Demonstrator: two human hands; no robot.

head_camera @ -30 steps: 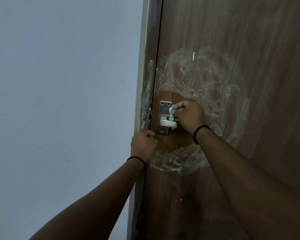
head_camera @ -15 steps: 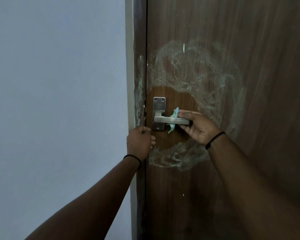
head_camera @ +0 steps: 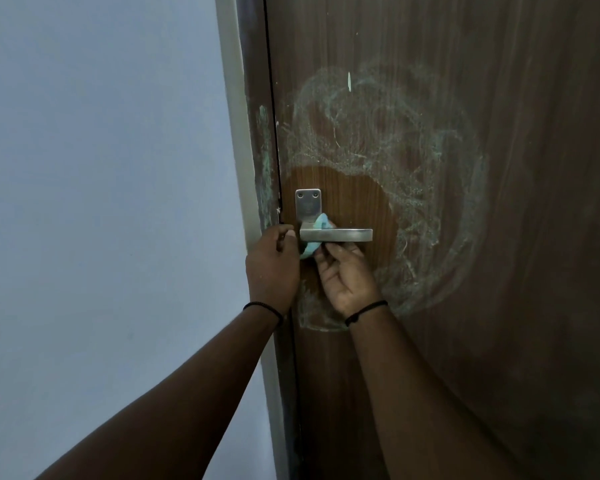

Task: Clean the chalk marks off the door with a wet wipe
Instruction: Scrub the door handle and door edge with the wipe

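Observation:
The brown wooden door carries pale greenish chalk smears in a wide ring around a wiped, darker patch. A light blue wet wipe is threaded behind the metal lever handle, showing above and below it. My right hand is under the handle, palm toward me, pinching the wipe's lower end. My left hand is beside the handle plate at the door edge; its curled fingers meet the same lower end of the wipe.
The door frame on the left has a streak of green chalk along it. A plain pale wall fills the left side. More chalk residue sits below my hands.
My right hand dropped from the top of the handle to beneath it, leaving the wipe looped behind the lever. My left hand rose from the frame to the wipe beside the handle plate.

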